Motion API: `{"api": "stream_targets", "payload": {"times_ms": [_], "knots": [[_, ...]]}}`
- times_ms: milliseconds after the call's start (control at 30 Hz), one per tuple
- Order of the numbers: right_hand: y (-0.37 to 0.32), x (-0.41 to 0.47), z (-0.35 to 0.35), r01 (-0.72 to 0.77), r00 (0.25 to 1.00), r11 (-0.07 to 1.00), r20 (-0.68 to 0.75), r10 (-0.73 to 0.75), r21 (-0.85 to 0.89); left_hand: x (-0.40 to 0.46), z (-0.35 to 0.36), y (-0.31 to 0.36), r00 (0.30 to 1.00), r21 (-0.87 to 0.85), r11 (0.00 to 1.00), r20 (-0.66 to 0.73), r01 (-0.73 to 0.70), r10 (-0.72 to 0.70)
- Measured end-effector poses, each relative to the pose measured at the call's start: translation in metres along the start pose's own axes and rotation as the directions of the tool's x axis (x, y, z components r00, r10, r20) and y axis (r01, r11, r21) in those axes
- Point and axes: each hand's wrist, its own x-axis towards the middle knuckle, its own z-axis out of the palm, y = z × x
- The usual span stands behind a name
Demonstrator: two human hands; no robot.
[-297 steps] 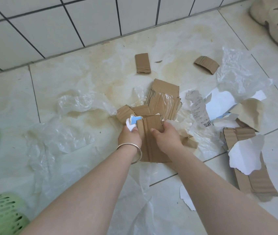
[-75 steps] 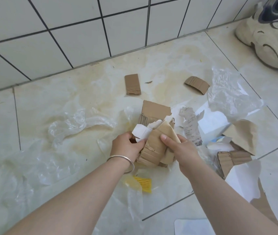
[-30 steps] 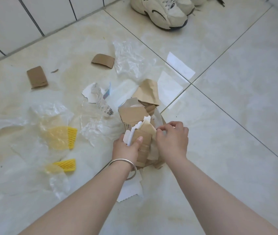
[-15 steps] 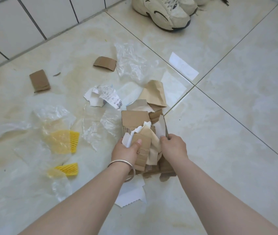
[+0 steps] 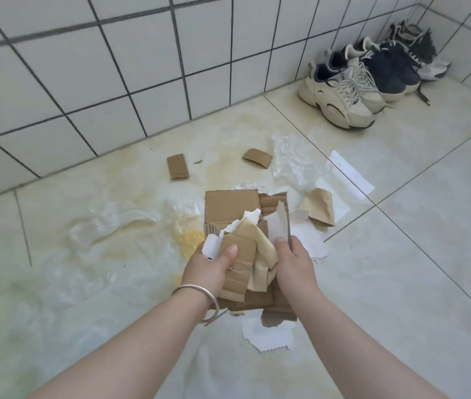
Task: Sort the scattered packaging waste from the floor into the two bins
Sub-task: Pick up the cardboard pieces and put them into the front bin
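My left hand [image 5: 209, 267] and my right hand [image 5: 293, 264] both grip a thick bundle of cardboard and paper scraps [image 5: 232, 207] held above the floor. The left thumb presses on top of a cardboard strip; the right hand clamps the bundle's right side. On the floor lie two small cardboard pieces [image 5: 177, 166] [image 5: 257, 157], a crumpled brown paper [image 5: 319, 207], white paper scraps [image 5: 267, 336] [image 5: 349, 174], clear plastic film [image 5: 293, 161] [image 5: 113, 223] and a yellow foam net [image 5: 191, 239] under plastic. No bin is in view.
A white tiled wall [image 5: 142, 67] runs along the back. Several sneakers [image 5: 340, 90] stand in the far right corner. More clear plastic sheet [image 5: 55, 283] covers the floor at the left and near my arms.
The view has tilted up, showing the wall and shoes. Both hands have lifted the bundle higher off the floor; the right hand now clamps its right side.
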Motion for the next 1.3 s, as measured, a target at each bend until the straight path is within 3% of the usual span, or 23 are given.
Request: {"api": "stream_targets", "payload": {"times_ms": [300, 467, 667, 900, 1100, 1300], "knots": [[-0.065, -0.104, 0.094, 0.205, 0.956, 0.979, 0.211, -0.202, 0.008, -0.064, -0.146, -0.001, 0.978, -0.119, 0.988, -0.197, -0.096, 0.071], [-0.087, -0.182, 0.15, 0.295, 0.89, 0.955, 0.366, -0.272, -0.007, -0.111, -0.233, -0.017, 0.937, -0.098, 0.982, -0.33, -0.159, 0.119], [-0.084, -0.264, 0.215, 0.398, 0.824, 0.917, 0.446, -0.35, -0.015, -0.167, -0.32, -0.058, 0.88, -0.054, 0.979, -0.45, -0.194, 0.15], [-0.07, -0.335, 0.266, 0.363, 0.777, 0.928, 0.521, -0.353, 0.088, -0.212, -0.39, -0.101, 0.861, -0.048, 0.976, -0.481, -0.214, 0.165], [-0.038, -0.361, 0.294, 0.379, 0.738, 0.916, 0.554, -0.385, 0.131, -0.232, -0.412, -0.141, 0.882, -0.171, 0.966, -0.461, -0.192, 0.094], [-0.005, -0.357, 0.307, 0.427, 0.776, 0.901, 0.543, -0.321, -0.077, -0.229, -0.414, -0.169, 0.9, -0.162, 0.984, -0.436, -0.071, -0.007]]}}
